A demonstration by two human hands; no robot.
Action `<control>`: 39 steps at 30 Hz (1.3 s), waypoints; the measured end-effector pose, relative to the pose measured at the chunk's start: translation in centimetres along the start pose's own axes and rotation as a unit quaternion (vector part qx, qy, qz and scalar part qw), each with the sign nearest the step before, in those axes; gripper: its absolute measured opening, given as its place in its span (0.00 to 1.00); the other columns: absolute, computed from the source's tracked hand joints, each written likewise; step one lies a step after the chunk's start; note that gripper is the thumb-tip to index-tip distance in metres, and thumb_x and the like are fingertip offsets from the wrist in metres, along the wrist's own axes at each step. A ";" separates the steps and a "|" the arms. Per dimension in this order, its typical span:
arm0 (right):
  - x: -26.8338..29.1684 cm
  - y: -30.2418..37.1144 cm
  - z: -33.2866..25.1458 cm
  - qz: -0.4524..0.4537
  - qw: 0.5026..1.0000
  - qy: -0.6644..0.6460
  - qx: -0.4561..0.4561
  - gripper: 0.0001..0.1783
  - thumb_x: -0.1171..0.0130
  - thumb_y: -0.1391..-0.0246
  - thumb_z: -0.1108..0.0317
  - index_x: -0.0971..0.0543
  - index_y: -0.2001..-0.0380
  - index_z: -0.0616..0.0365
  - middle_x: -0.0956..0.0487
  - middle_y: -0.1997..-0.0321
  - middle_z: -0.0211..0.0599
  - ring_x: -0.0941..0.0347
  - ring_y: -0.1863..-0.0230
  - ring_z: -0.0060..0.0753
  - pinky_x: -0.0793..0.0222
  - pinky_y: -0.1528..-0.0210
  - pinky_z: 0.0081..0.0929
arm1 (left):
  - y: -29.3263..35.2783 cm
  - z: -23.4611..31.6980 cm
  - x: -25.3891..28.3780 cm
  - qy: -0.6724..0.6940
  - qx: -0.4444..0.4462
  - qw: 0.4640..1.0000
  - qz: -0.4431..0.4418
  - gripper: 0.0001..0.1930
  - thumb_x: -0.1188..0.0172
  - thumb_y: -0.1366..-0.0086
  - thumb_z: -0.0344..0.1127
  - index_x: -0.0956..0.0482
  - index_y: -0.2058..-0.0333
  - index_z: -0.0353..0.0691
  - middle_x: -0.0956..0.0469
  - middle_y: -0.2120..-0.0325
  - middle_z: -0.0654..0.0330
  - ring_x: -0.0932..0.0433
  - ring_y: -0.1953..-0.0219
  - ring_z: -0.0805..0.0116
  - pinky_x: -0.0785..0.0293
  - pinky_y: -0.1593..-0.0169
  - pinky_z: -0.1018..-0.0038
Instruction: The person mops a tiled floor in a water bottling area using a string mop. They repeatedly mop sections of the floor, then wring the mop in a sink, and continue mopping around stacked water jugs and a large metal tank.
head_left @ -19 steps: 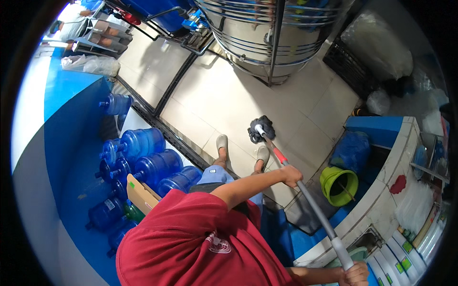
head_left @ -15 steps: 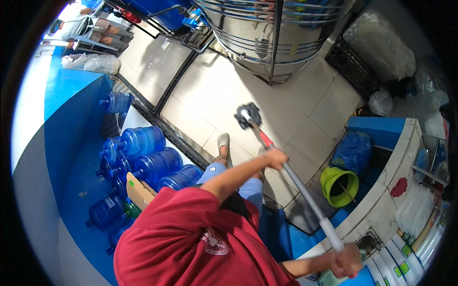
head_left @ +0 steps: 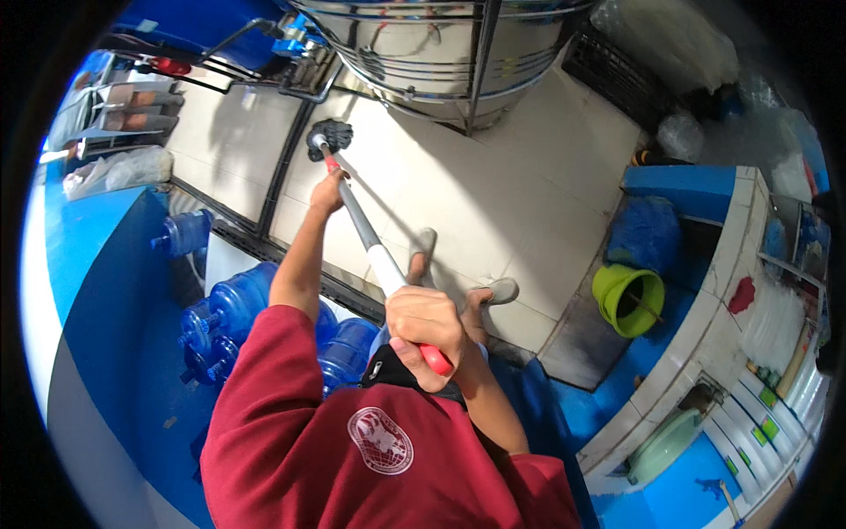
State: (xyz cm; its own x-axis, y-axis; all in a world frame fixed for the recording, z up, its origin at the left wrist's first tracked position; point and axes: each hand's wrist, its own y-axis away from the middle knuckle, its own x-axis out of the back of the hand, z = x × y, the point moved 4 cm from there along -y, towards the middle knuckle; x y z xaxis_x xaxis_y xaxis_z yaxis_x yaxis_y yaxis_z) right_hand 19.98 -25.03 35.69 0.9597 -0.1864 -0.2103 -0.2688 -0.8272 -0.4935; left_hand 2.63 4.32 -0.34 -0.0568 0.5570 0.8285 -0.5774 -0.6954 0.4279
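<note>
A mop (head_left: 359,220) with a grey-and-white pole slants from my chest toward the far left. Its dark string head (head_left: 335,136) rests on the pale tiled floor (head_left: 520,220), just short of a large shiny metal tank (head_left: 423,66). My left hand (head_left: 328,192), arm stretched out, is closed round the lower pole near the red collar above the head. Close to my body, my right hand (head_left: 423,328) is wrapped round the upper end, with the red tip poking out below the fist.
Several blue water jugs (head_left: 242,300) lie stacked at my left, beside a dark floor channel (head_left: 286,167). To the right stand a lime-green bucket (head_left: 608,295) and a blue plastic bag (head_left: 645,236), inside a low tiled ledge (head_left: 705,344). A black crate (head_left: 617,84) sits at the far right.
The mop head has swept left and farther away across the floor. My left hand has reached out with it, and my right hand has come from the lower right to my chest.
</note>
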 end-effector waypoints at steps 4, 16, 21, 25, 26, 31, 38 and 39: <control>2.6 -0.6 -3.6 0.031 0.998 0.029 -0.042 0.08 0.44 0.60 0.75 0.33 0.83 0.62 0.33 0.82 0.41 0.35 0.81 0.44 0.38 0.75 0.36 | 1.1 2.0 -1.1 0.130 -0.100 0.982 0.092 0.25 0.36 0.49 0.35 0.31 0.51 0.42 0.26 0.54 0.48 0.26 0.50 0.47 0.30 0.48 0.60; 16.8 13.0 -28.1 0.238 0.943 0.225 0.060 0.19 0.54 0.44 0.64 0.36 0.89 0.51 0.39 0.95 0.22 0.41 0.94 0.22 0.45 0.88 0.19 | 9.3 33.7 -21.7 0.145 -0.321 0.930 -0.107 0.10 0.38 0.53 0.31 0.22 0.69 0.38 0.24 0.68 0.49 0.28 0.55 0.48 0.36 0.41 0.56; 24.3 23.0 -38.7 0.298 0.929 0.192 0.104 0.20 0.63 0.36 0.57 0.38 0.81 0.52 0.41 0.89 0.26 0.46 0.90 0.23 0.44 0.84 0.24 | 16.3 49.7 -29.8 -0.004 -0.374 0.910 -0.179 0.16 0.39 0.60 0.41 0.18 0.70 0.44 0.20 0.69 0.51 0.23 0.58 0.50 0.25 0.56 0.58; 27.7 27.8 -46.4 0.296 0.931 0.172 0.124 0.20 0.65 0.35 0.56 0.38 0.80 0.52 0.41 0.88 0.26 0.46 0.89 0.22 0.43 0.82 0.27 | 23.1 58.5 -33.1 0.026 -0.392 0.897 -0.203 0.15 0.38 0.62 0.44 0.19 0.74 0.43 0.21 0.74 0.48 0.21 0.65 0.49 0.23 0.61 0.57; 28.3 28.4 -48.1 0.300 0.929 0.173 0.128 0.20 0.66 0.35 0.55 0.38 0.79 0.52 0.41 0.88 0.27 0.46 0.89 0.23 0.42 0.82 0.27 | 24.6 60.4 -33.4 0.031 -0.417 0.881 -0.221 0.15 0.37 0.62 0.45 0.19 0.75 0.43 0.21 0.75 0.48 0.20 0.66 0.49 0.23 0.62 0.57; 33.0 29.5 -50.6 0.298 0.936 0.154 0.109 0.22 0.72 0.33 0.52 0.40 0.77 0.51 0.42 0.89 0.27 0.47 0.90 0.23 0.42 0.82 0.27 | 27.8 62.8 -33.8 0.061 -0.395 0.885 -0.238 0.16 0.38 0.62 0.45 0.19 0.76 0.41 0.21 0.77 0.46 0.20 0.69 0.48 0.23 0.63 0.57; 38.0 31.5 -42.0 0.350 0.927 0.082 0.107 0.18 0.60 0.40 0.57 0.40 0.84 0.46 0.42 0.92 0.22 0.45 0.92 0.20 0.45 0.84 0.21 | 24.9 52.6 -34.3 0.051 -0.306 0.920 -0.238 0.12 0.41 0.58 0.41 0.20 0.75 0.41 0.21 0.74 0.48 0.21 0.64 0.49 0.24 0.60 0.56; 38.5 32.0 -40.0 0.399 0.907 0.068 0.115 0.20 0.56 0.43 0.59 0.40 0.89 0.45 0.43 0.94 0.20 0.46 0.94 0.19 0.48 0.85 0.18 | 24.4 50.2 -34.2 0.040 -0.281 0.933 -0.222 0.12 0.41 0.57 0.41 0.20 0.75 0.41 0.21 0.74 0.49 0.21 0.63 0.49 0.24 0.59 0.57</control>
State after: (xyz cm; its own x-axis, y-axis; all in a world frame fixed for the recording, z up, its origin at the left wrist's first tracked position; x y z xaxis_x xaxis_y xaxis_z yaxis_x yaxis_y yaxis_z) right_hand 51.59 -79.86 45.62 0.4488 -0.7541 -0.4794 -0.8773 -0.2698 -0.3970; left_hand 31.35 -54.51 -0.08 0.2416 0.7808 0.5761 -0.8931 -0.0533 0.4467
